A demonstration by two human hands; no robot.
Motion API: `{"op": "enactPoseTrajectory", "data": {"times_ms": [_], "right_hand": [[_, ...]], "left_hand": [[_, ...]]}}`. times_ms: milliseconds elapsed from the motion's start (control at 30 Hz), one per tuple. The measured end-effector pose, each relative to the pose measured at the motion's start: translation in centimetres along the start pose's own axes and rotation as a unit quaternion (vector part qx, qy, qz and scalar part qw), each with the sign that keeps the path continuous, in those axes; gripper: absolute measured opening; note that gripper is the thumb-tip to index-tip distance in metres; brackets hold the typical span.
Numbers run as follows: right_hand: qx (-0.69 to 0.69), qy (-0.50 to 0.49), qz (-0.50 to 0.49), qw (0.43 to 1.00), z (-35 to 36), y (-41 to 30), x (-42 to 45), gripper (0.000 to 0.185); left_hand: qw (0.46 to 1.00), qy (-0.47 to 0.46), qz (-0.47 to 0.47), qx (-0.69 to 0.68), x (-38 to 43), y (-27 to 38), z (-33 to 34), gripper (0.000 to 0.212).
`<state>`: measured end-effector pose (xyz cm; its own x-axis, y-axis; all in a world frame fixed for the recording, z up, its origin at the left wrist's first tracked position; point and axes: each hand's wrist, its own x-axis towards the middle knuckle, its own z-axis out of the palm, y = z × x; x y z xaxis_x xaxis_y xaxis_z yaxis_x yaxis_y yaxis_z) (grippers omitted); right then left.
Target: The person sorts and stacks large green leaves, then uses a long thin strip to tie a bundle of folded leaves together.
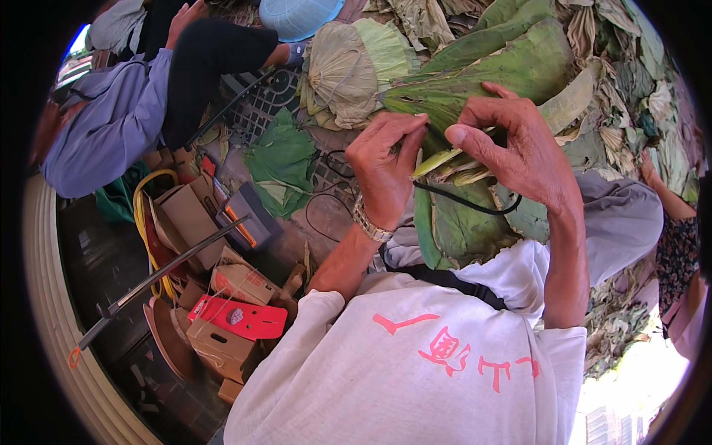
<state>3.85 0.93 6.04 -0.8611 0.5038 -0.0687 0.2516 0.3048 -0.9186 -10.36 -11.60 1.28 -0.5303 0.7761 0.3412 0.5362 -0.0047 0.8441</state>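
Large green dried leaves (467,222), with a bundle of stem ends poking out, rest against my lap. A black cord (467,203) loops below the stem ends. My left hand (392,158) pinches a thin dark strand of cord between thumb and fingertips at the left of the stems. My right hand (512,139) is bent over the right side of the bundle, thumb apart from the curled fingers; whether it holds the cord's other part is hidden. A broad green leaf (489,72) spreads just beyond both hands, beside a round stack of pale dried leaves (342,72).
A large heap of dried leaves (612,111) lies to the right. A seated person (119,117) is at upper left, another person's arm (664,192) at far right. Cardboard boxes (222,345), a metal pole (178,261) and green leaves (281,161) are left; a blue basket (300,16) is ahead.
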Motion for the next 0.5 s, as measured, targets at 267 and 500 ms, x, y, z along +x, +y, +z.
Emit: {"op": "enactPoseTrajectory", "data": {"times_ms": [267, 500], "right_hand": [[0.004, 0.048, 0.039, 0.998, 1.7, -0.3, 1.5, 0.021], [0.070, 0.045, 0.058, 0.995, 2.4, 0.3, 1.8, 0.018]], "left_hand": [[0.998, 0.054, -0.016, -0.037, 0.2, -0.2, 0.5, 0.020], [0.997, 0.066, -0.009, -0.036, -0.1, -0.1, 0.6, 0.022]]}}
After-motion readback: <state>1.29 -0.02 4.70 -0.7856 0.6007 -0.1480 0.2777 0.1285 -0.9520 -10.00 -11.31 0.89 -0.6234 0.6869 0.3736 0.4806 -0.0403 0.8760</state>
